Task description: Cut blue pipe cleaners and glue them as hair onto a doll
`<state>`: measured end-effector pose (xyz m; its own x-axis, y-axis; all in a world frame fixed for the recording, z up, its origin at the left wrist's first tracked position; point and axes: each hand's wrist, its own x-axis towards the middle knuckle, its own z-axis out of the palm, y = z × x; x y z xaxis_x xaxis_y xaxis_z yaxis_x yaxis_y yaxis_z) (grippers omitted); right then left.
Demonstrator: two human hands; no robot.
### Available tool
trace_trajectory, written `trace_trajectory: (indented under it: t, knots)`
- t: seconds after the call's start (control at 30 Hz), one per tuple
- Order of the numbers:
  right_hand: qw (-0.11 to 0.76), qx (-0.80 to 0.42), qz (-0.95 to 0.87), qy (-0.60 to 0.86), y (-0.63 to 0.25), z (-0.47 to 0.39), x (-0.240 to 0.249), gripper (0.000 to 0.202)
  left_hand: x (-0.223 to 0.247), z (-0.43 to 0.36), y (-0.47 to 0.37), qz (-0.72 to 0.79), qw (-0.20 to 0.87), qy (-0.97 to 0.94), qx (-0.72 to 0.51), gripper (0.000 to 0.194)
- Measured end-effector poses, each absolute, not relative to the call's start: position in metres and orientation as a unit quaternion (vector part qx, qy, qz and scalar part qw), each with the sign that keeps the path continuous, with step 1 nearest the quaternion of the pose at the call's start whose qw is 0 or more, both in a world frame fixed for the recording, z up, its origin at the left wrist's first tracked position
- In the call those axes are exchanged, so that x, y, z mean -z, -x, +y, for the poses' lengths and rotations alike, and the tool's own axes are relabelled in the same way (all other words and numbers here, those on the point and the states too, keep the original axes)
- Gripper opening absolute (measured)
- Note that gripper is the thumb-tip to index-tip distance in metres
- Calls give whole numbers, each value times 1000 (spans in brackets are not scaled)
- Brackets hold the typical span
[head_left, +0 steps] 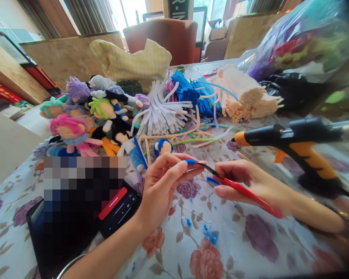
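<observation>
My left hand (pixel 168 176) pinches a short blue fuzzy stem (pixel 190 162), a piece of pipe cleaner by its look, between thumb and fingertips. In my right hand (pixel 241 180) are red-handled scissors (pixel 250 193), and their narrow dark blades reach left to the stem's end. The fingers partly hide the tool, so how far its blades are apart cannot be made out. A second blue piece (pixel 212 181) shows beside the right thumb. Just behind the left fingers lies a small doll head with blue hair (pixel 163 146). Blue fuzz clippings (pixel 211 234) are scattered on the flowered tablecloth (pixel 174 255) below.
Several fuzzy dolls (pixel 71 130) are heaped at left, behind dark phones (pixel 116 213). White (pixel 163 110), blue (pixel 186 89) and peach stem bundles (pixel 244 97) lie at the back. A glue gun (pixel 305 151) stands at right, below a filled plastic bag (pixel 308 42).
</observation>
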<state>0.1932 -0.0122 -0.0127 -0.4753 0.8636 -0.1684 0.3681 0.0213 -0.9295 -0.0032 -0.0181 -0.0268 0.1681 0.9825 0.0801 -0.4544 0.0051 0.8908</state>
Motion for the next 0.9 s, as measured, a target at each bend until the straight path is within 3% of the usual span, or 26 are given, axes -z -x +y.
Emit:
trace_trajectory:
  t: [0.9]
  knots:
    - [217, -524, -686, 456, -195, -13, 13, 47, 28, -17, 3, 277, 662, -422, -553, 19]
